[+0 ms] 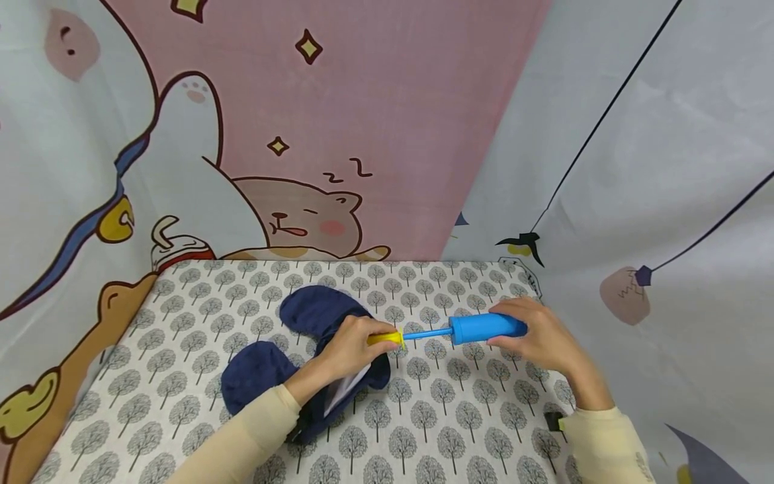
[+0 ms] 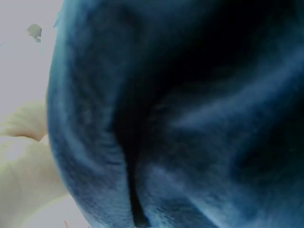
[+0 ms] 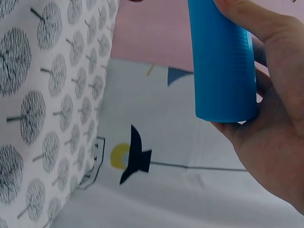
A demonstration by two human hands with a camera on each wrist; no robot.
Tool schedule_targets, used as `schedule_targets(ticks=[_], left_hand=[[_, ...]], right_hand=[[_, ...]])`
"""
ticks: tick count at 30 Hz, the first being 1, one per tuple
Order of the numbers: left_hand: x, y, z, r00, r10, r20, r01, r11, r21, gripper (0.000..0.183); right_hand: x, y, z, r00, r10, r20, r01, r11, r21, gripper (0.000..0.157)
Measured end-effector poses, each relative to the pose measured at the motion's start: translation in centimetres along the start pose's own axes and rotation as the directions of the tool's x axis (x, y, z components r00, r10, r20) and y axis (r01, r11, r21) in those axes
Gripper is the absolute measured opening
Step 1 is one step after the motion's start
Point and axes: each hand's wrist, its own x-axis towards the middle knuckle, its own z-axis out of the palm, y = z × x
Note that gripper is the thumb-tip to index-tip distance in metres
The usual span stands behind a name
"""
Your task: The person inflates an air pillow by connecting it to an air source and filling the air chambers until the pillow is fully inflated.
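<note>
A blue hand pump [image 1: 484, 329] lies level between my hands, its thin blue rod [image 1: 427, 333] drawn out of the barrel. With curled fingers my left hand [image 1: 353, 346] grips the yellow end piece [image 1: 387, 338] of the rod. The right hand [image 1: 538, 333] holds the barrel near its far end; in the right wrist view the thumb and fingers wrap round the blue barrel [image 3: 223, 66]. Under the left hand and forearm lies a navy plush piece [image 1: 256, 376] with rounded lobes and a whitish patch [image 1: 347, 390]. Its navy fabric [image 2: 95, 118] fills most of the left wrist view, blurred.
The table carries a white cloth [image 1: 169, 396] printed with grey trees. A pink curtain [image 1: 411, 134] with cartoon animals hangs behind it, and a pale curtain [image 1: 683, 168] closes the right side. A small dark object [image 1: 553, 421] shows beside the right sleeve.
</note>
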Motion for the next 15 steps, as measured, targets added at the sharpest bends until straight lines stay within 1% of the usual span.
schedule_targets(ticks=[9, 12, 15], left_hand=[[0.1, 0.0, -0.2, 0.999, 0.022, 0.025, -0.022, 1.0, 0.01, 0.018], [0.1, -0.1, -0.1, 0.999, 0.034, 0.021, -0.034, 0.999, 0.008, 0.015], [0.0, -0.3, -0.1, 0.999, 0.046, 0.012, -0.047, 0.999, 0.014, 0.011]], right_hand=[[-1.0, 1.5, -1.9, 1.0, 0.029, 0.008, -0.029, 0.999, -0.017, 0.062], [-1.1, 1.5, -2.0, 0.999, 0.046, 0.019, -0.045, 0.999, -0.021, 0.062], [-1.0, 1.2, -1.6, 0.999, 0.046, 0.022, -0.046, 0.999, -0.026, 0.061]])
